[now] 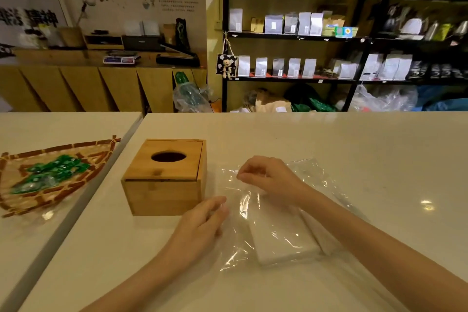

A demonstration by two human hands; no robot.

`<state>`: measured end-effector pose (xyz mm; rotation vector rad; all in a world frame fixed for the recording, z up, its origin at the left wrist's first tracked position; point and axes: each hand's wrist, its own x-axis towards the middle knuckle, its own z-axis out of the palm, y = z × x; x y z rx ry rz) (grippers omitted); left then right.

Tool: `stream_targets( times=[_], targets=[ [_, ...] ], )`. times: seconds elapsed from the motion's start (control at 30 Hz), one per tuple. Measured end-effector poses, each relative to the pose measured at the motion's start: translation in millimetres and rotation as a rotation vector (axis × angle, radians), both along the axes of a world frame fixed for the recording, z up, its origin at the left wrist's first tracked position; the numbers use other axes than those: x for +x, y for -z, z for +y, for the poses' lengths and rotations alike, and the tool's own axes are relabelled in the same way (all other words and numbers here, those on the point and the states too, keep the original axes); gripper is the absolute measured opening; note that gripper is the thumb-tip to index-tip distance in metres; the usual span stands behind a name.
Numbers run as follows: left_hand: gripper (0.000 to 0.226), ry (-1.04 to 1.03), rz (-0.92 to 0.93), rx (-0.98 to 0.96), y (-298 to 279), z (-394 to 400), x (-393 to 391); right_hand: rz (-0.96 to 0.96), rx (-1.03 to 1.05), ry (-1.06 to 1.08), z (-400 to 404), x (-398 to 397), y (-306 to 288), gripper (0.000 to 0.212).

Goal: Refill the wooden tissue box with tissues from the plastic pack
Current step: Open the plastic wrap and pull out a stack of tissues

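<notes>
Clear plastic pack (276, 213) lying crumpled on the white table (354, 149), just right of the wooden tissue box (166, 177), with a white stack of tissues (281, 233) inside its near half. Far end of the film loose and flattened toward the table's middle. Right hand (268, 176) over the pack's far part, fingers curled, thumb and forefinger tips pinched together on the film. Left hand (200, 223) at the pack's left edge, fingers half bent, tips touching the plastic; grip there cannot be told. Box upright beside that hand, lid on, dark oval slot on top showing no tissue. Woven basket (83, 157) holding green wrapped sweets (53, 172) on a 2nd table to the left. Beyond, a wooden counter (76, 58) with a scale (121, 59), and black shelves (304, 35) lined with pale pouches.
</notes>
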<state>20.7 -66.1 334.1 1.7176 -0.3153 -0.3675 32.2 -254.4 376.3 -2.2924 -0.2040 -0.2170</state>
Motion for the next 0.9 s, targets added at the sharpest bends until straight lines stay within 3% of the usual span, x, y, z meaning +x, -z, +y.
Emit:
stream_targets(
  times=[0.07, 0.17, 0.33, 0.47, 0.6, 0.77, 0.9],
  targets=[
    [0.023, -0.007, 0.033, 0.026, -8.3, 1.3, 4.9, -0.024, 0.033, -0.025, -2.2, -5.5, -10.8, 0.007],
    [0.026, 0.06, -0.178, 0.213, -28.2, 4.1, 12.3, -0.05, 0.077, -0.061, -5.4, -13.8, -25.6, 0.008],
    [0.009, 0.118, -0.372, 0.193, -51.1, -12.1, 15.0, 0.029, 0.118, -0.092, -9.5, -18.2, -37.1, 0.016],
    [0.011, 0.09, -0.339, 0.108, -54.3, -21.1, 18.1, 0.138, 0.18, 0.031, -35.2, -17.0, -36.1, 0.023],
    [0.01, 0.128, -0.304, 0.103, -55.8, -23.9, 20.6, 0.274, 0.016, 0.112, -70.1, -18.8, -25.1, 0.036],
    [0.028, 0.221, 0.092, -0.061, -49.3, -45.6, 20.7, 0.321, 0.031, 0.154, -90.3, -28.0, -15.5, 0.03],
    [0.086, 0.322, 0.823, -0.463, -46.3, -53.8, 30.3, 0.307, 0.046, 0.078, -97.6, -33.4, -21.7, 0.021]
  ],
)
